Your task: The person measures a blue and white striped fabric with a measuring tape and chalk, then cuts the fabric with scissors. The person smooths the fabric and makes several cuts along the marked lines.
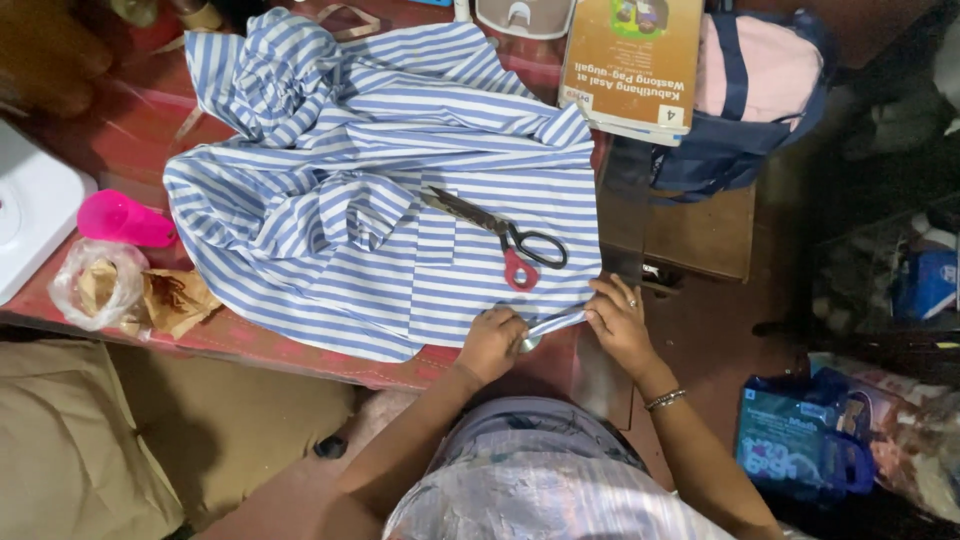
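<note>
A blue and white striped shirt (380, 190) lies spread on a red table (130, 140). Scissors (505, 240) with one red and one black handle rest on the shirt near its right edge. At the table's near edge my left hand (492, 342) and my right hand (620, 322) pinch the shirt's lower right corner between them. A narrow strip of the striped cloth runs from one hand to the other. My left hand also seems to hold a small shiny object, too hidden to name. My right hand wears a ring and a bracelet.
A pink cup (125, 220) lies on its side at the left, next to a plastic bag with brown paper (110, 290) and a white appliance (30, 210). A yellow-brown book (630, 65) and a navy and pink bag (750, 90) sit at the back right. Blue packages (800, 440) lie on the floor.
</note>
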